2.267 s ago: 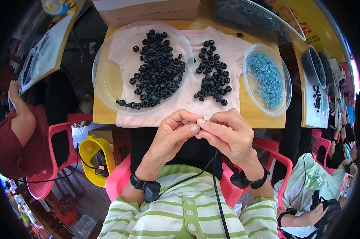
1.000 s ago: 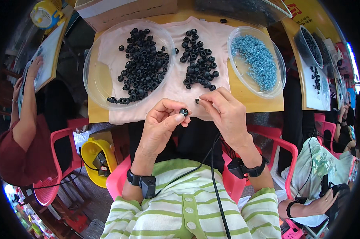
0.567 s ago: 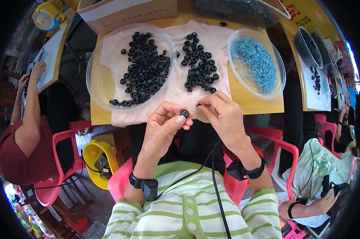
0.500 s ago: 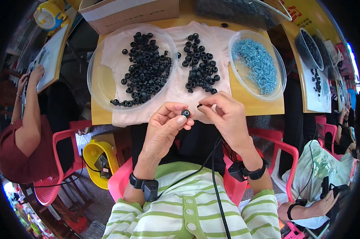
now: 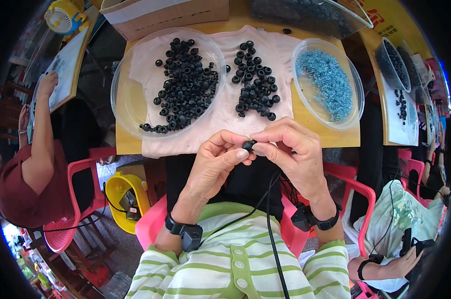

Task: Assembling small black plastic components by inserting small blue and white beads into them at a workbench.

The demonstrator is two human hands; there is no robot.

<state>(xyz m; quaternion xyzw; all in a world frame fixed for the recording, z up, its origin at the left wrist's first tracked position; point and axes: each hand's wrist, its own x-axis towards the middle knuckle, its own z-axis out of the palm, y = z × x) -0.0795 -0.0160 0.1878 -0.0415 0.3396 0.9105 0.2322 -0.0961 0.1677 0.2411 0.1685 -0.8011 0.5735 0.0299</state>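
Over the near edge of the table, my left hand pinches a round black bead-like piece between thumb and fingertips. My right hand meets it there, its thumb and forefinger closed on a small dark piece pressed against the round one. Fingertips cover most of that small piece. Beyond my hands, a heap of black round pieces lies on a pale pink cloth. To its left, a shallow clear tray holds many similar black parts. On the right, another clear tray contains small translucent blue pieces.
A cardboard box and a clear bin stand along the table's back. A yellow bucket sits on the floor at left. Dark cables run down over my shirt. Other people work at side tables left and right.
My right hand has moved in to my left, bringing its small dark piece against the round black one. My left hand has shifted slightly right and turned the round piece.
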